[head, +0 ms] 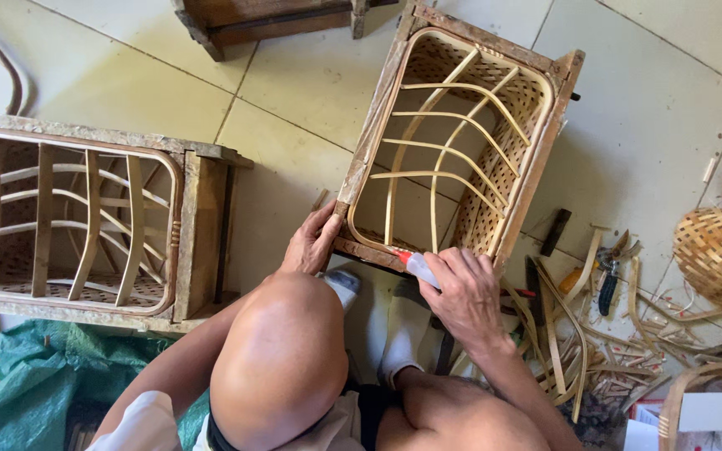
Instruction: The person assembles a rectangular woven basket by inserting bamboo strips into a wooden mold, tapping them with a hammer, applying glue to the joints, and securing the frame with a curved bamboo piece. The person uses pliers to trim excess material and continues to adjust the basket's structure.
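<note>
2 hands: R hand (465,296) grips glue bottle (417,267), L hand (311,242) steadies frame (453,134)

Rough wood frame (536,159) w/ smooth pale rattan ribs (449,142); glossy plastic glue bottle (419,267).

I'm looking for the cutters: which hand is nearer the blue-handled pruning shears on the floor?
Right. The right hand, holding a small glue bottle, is just left of the shears; the left hand grips the frame, farther left.

the basket frame (461,142) is pale tan cane with an open lattice weave on its walls, set in a worn brown wooden mould. the small bottle (418,267) is white with a red tip. at 8 o'clock lies a green tarp (35,376). the floor (645,134) has off-white tiles. the pruners (610,280) have dark blue handles.
</note>
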